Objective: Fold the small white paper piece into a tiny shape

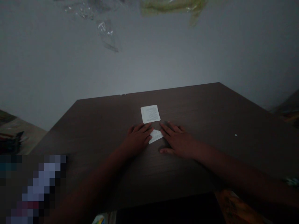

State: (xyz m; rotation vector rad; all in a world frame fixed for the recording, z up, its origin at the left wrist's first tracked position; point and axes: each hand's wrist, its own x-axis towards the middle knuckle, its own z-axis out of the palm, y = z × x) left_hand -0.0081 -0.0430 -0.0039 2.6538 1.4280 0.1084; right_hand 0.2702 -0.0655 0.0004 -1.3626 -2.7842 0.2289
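A small piece of white printed paper (155,136), with a pointed top edge, lies on the dark table between my hands. My left hand (137,138) rests palm down at its left side, fingertips on the paper's edge. From the right, my right hand (176,140) lies flat with fingers spread and its index and middle fingertips touching the paper. Just beyond them sits a short stack of squarish white printed sheets (150,114). Whatever lies beneath my fingers is hidden.
The brown table (112,109) stands against a grey wall (163,62), where clear and yellow plastic (173,7) hangs. A tiny white scrap (235,135) lies to the right. A pixelated patch covers the lower left corner.
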